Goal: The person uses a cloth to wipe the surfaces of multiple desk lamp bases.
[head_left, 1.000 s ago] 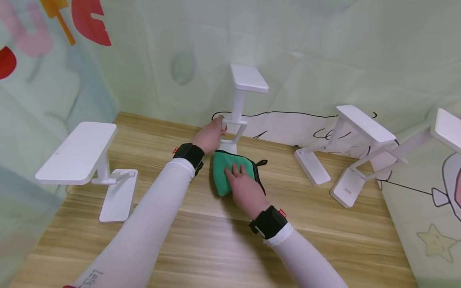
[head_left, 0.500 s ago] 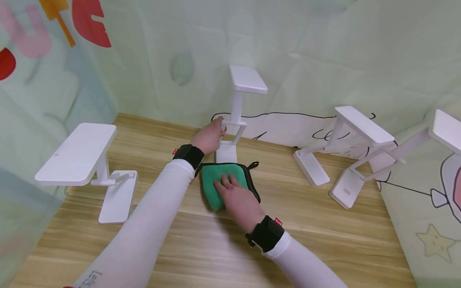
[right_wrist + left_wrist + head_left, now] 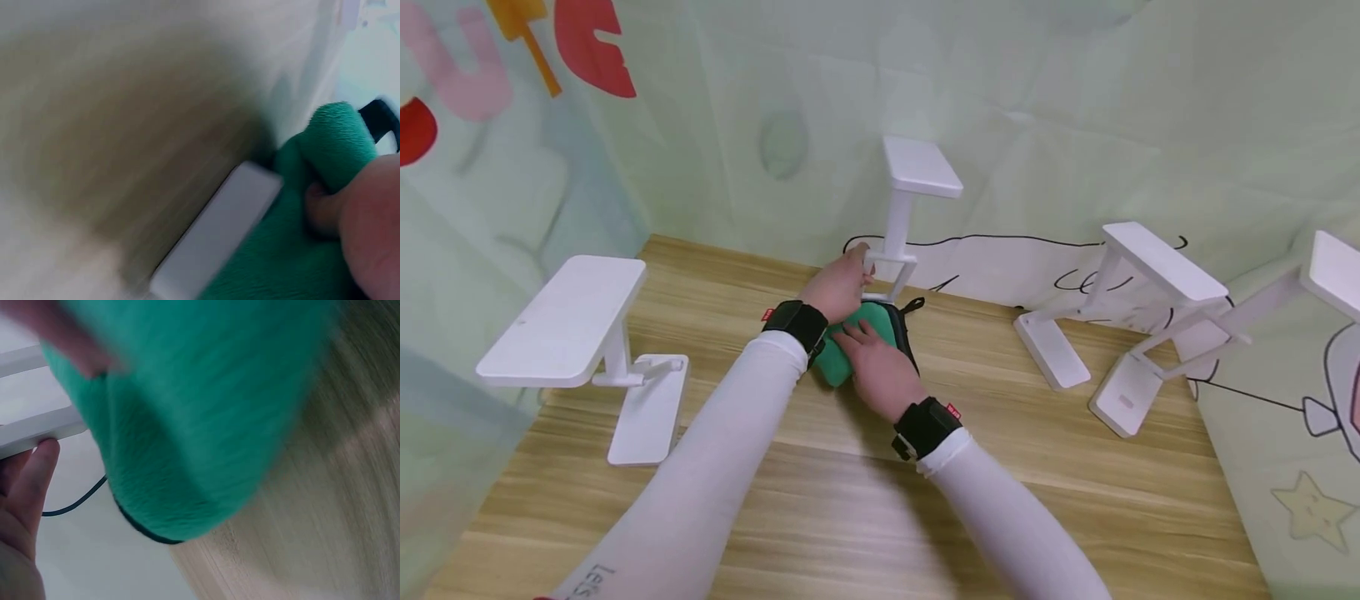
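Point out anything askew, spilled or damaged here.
Nothing looks spilled or damaged. Only the green fleecy black-edged cloth looks untidy: bunched against the base of the white rectangular-topped stand beneath the right hand.

One bench (image 3: pixel 820 525) carries one left stand (image 3: pixel 561 321) near the left edge, one back stand (image 3: pixel 922 167) at the back edge and two right stands (image 3: pixel 1167 260) towards the back right corner: four. There is one green cloth (image 3: pixel 880 314), probably a single piece, though the wrist views are blurred, with one black loop (image 3: pixel 913 306). One left hand (image 3: pixel 837 285), one right hand (image 3: pixel 883 371), two white sleeves (image 3: pixel 711 458) and two black wristbands (image 3: pixel 795 324) show.
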Demonstrator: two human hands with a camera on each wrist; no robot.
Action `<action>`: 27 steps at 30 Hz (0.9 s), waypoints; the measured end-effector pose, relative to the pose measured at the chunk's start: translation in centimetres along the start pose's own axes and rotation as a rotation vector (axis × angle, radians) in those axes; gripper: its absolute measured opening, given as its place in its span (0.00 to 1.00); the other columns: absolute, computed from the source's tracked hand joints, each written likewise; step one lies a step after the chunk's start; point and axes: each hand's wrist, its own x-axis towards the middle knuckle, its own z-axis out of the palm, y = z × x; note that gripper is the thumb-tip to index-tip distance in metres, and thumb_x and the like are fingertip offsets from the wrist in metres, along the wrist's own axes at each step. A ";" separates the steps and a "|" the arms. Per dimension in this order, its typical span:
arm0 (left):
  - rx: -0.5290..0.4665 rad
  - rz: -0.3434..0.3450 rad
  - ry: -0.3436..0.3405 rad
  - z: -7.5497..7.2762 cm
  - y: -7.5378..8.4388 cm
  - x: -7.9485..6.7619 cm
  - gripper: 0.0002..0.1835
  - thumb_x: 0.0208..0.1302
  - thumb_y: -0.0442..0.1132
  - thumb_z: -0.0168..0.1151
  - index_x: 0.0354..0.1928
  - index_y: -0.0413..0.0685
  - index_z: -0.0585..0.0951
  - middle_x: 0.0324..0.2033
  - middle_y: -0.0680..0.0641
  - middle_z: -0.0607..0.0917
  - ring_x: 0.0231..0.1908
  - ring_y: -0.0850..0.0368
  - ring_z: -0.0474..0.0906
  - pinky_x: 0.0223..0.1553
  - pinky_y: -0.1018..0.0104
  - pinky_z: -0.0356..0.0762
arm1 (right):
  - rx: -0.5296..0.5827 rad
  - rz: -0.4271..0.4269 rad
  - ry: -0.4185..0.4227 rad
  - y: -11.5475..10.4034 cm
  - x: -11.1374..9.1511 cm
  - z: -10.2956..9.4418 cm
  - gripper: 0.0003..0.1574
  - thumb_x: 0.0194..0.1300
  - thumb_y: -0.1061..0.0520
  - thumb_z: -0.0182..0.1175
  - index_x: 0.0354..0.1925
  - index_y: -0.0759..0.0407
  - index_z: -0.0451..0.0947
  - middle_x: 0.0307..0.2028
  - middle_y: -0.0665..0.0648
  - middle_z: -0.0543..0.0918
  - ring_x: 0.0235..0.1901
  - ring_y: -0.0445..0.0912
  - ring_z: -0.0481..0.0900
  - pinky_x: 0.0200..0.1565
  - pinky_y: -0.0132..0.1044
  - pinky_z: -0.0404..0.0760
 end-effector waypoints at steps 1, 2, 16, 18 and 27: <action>0.000 0.003 -0.001 0.0 0.1 0.0 0.25 0.76 0.32 0.48 0.68 0.28 0.57 0.47 0.41 0.78 0.45 0.54 0.76 0.50 0.60 0.77 | 0.014 0.002 0.008 0.4 0.2 0.0 0.39 0.58 0.70 0.61 0.68 0.56 0.69 0.68 0.57 0.69 0.68 0.56 0.60 0.58 0.47 0.76; -0.002 0.002 -0.006 0.0 0.2 0.0 0.25 0.76 0.32 0.48 0.68 0.28 0.57 0.47 0.41 0.78 0.45 0.55 0.76 0.50 0.61 0.77 | 0.027 0.009 0.012 0.8 0.3 0.1 0.41 0.56 0.70 0.63 0.68 0.56 0.69 0.69 0.56 0.68 0.68 0.56 0.60 0.58 0.48 0.76; -0.021 0.035 0.011 0.4 0.1 0.4 0.19 0.73 0.27 0.50 0.61 0.31 0.62 0.43 0.43 0.77 0.43 0.55 0.76 0.48 0.60 0.77 | 0.096 0.080 -0.008 2.9 -0.5 -0.4 0.43 0.57 0.59 0.72 0.69 0.57 0.68 0.70 0.59 0.67 0.69 0.56 0.59 0.61 0.52 0.72; -0.022 0.045 0.020 0.5 0.0 0.5 0.19 0.71 0.26 0.51 0.61 0.31 0.63 0.43 0.43 0.77 0.44 0.54 0.76 0.50 0.60 0.77 | 0.106 0.101 0.002 3.1 -0.8 -0.4 0.41 0.59 0.59 0.71 0.69 0.58 0.68 0.69 0.60 0.67 0.69 0.57 0.59 0.61 0.53 0.72; 0.012 0.026 0.051 0.5 -0.1 0.4 0.19 0.74 0.32 0.51 0.61 0.31 0.63 0.42 0.44 0.75 0.41 0.55 0.75 0.48 0.59 0.77 | 0.117 0.218 -0.031 2.1 -3.1 -0.9 0.36 0.64 0.74 0.51 0.69 0.56 0.69 0.70 0.60 0.66 0.69 0.57 0.57 0.62 0.51 0.71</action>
